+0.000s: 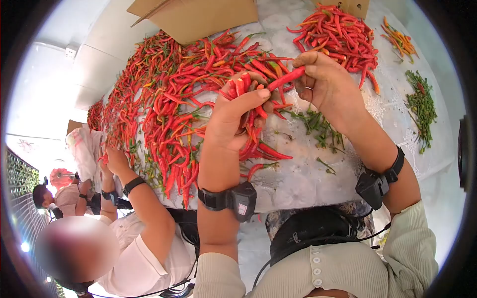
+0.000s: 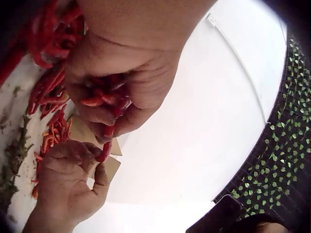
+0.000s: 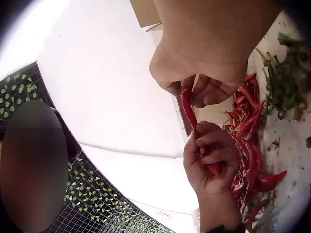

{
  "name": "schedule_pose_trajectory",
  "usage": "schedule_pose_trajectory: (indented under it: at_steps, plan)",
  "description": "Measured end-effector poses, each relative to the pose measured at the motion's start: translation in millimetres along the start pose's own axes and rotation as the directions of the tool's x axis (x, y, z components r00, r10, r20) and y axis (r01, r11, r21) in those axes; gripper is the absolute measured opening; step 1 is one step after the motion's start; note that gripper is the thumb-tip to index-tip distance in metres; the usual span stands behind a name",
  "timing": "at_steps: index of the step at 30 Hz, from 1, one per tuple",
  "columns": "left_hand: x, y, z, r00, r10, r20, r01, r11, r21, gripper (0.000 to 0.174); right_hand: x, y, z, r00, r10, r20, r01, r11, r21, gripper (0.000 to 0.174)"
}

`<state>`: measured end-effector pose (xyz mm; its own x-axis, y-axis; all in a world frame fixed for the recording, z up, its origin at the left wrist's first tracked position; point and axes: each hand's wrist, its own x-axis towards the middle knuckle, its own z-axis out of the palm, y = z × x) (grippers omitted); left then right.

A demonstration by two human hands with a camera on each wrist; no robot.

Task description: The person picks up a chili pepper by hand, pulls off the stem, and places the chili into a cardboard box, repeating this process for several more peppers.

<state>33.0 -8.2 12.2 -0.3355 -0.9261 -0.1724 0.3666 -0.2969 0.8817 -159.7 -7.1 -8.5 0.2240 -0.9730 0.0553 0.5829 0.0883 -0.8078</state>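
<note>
My left hand [image 1: 229, 116] grips a bunch of red chili peppers [image 1: 240, 87], their ends poking out between thumb and fingers. Stretched between both hands is one longer red chili pepper [image 1: 286, 79]. The right hand [image 1: 332, 88] pinches its far end with thumb and fingers, while its near end sits by the left thumb. In the right wrist view this chili pepper [image 3: 188, 108] runs from the right hand [image 3: 209, 58] down to the left hand [image 3: 216, 162]. The left wrist view shows more chilies [image 2: 104, 99] inside the curled left hand [image 2: 141, 73].
A large heap of red chilies [image 1: 174, 116] covers the table's left and middle. A smaller chili pile [image 1: 343, 37] lies at the back right. Green stems [image 1: 320, 130] lie near the right forearm, with another stem pile [image 1: 421, 109] farther right. Cardboard box [image 1: 208, 20] behind; another person [image 1: 144, 243] sits left.
</note>
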Motion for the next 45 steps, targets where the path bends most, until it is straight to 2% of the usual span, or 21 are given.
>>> schedule_pose_trajectory:
  at_steps: [2, 5, 11, 14, 17, 20, 23, 26, 29, 32, 34, 36, 38, 39, 41, 44, 45]
  plan:
    - [-1.8, -0.1, 5.3, 0.998, 0.064, -0.005, -0.063, 0.994, 0.085, 0.025, -0.4, -1.3, 1.5, 1.000, -0.002, 0.004, 0.003, 0.998, -0.057, 0.021]
    - [-0.1, -1.1, 5.4, 0.996, 0.080, -0.038, -0.076, 0.992, 0.105, 0.024, -3.7, -2.1, 7.8, 0.995, -0.101, -0.001, 0.101, 0.991, -0.086, 0.020]
    - [2.4, 0.2, 1.3, 0.982, 0.153, -0.111, -0.147, 0.987, 0.061, 0.025, -2.5, 1.6, 6.5, 0.968, -0.239, -0.080, 0.219, 0.954, -0.204, 0.024]
    - [1.9, 2.9, 2.4, 0.984, 0.149, -0.098, -0.150, 0.989, 0.002, 0.025, -2.1, 3.1, 3.8, 0.966, -0.250, -0.067, 0.234, 0.954, -0.189, 0.024]
    - [2.8, -0.1, 5.3, 0.972, 0.202, -0.118, -0.193, 0.978, 0.085, 0.025, -1.6, 1.5, 3.3, 0.962, -0.271, -0.026, 0.254, 0.927, -0.275, 0.023]
    - [1.5, 1.3, 5.4, 0.962, 0.172, -0.213, -0.167, 0.985, 0.040, 0.025, 0.4, 6.4, 5.5, 0.931, -0.363, 0.031, 0.350, 0.869, -0.349, 0.022]
    - [3.7, 1.6, -3.7, 0.981, 0.166, -0.102, -0.175, 0.980, -0.090, 0.027, -4.6, 6.0, 10.1, 0.967, -0.247, 0.057, 0.249, 0.883, -0.397, 0.020]
    - [2.3, -1.4, 5.6, 0.982, 0.182, -0.040, -0.180, 0.983, 0.042, 0.025, -6.7, 13.6, 12.3, 0.942, -0.309, 0.132, 0.333, 0.809, -0.485, 0.017]
    - [0.2, -2.9, 11.4, 0.985, 0.151, -0.083, -0.148, 0.988, 0.040, 0.024, -10.2, 9.3, 12.7, 0.924, -0.295, 0.243, 0.381, 0.664, -0.643, 0.017]
    - [2.7, 1.4, -1.9, 0.986, 0.097, -0.135, -0.115, 0.984, -0.136, 0.014, -9.5, 12.0, 16.5, 0.945, -0.298, 0.138, 0.321, 0.749, -0.580, 0.017]
    - [7.8, 1.9, -20.6, 0.994, 0.092, -0.059, -0.107, 0.933, -0.343, 0.015, -8.0, 12.6, 13.0, 0.917, -0.332, 0.221, 0.370, 0.504, -0.780, 0.016]
    - [9.7, 4.5, -28.5, 0.993, 0.099, 0.066, -0.046, 0.830, -0.556, 0.011, -6.0, 17.6, 6.3, 0.879, -0.337, 0.338, 0.426, 0.238, -0.873, 0.015]
    - [11.0, 6.3, -25.2, 0.994, 0.097, -0.058, -0.113, 0.813, -0.572, 0.010, -5.5, 29.9, -2.2, 0.827, -0.309, 0.470, 0.492, -0.009, -0.871, 0.013]
    - [10.7, 5.4, -23.7, 0.989, 0.092, -0.119, -0.145, 0.805, -0.576, 0.010, -8.2, 30.7, -2.3, 0.857, -0.258, 0.447, 0.457, -0.022, -0.889, 0.013]
    - [10.8, 4.0, -21.6, 0.991, 0.090, -0.104, -0.134, 0.812, -0.569, 0.009, -11.3, 29.3, 0.3, 0.902, -0.164, 0.399, 0.396, -0.056, -0.917, 0.011]
    - [12.8, 0.8, -28.9, 0.995, 0.092, -0.024, -0.087, 0.770, -0.632, 0.009, -10.4, 27.7, -3.3, 0.906, -0.158, 0.393, 0.391, -0.041, -0.919, 0.011]
    - [13.5, 0.4, -31.1, 0.995, 0.096, 0.014, -0.062, 0.746, -0.663, 0.009, -9.9, 27.4, -3.1, 0.904, -0.193, 0.381, 0.388, 0.000, -0.921, 0.011]
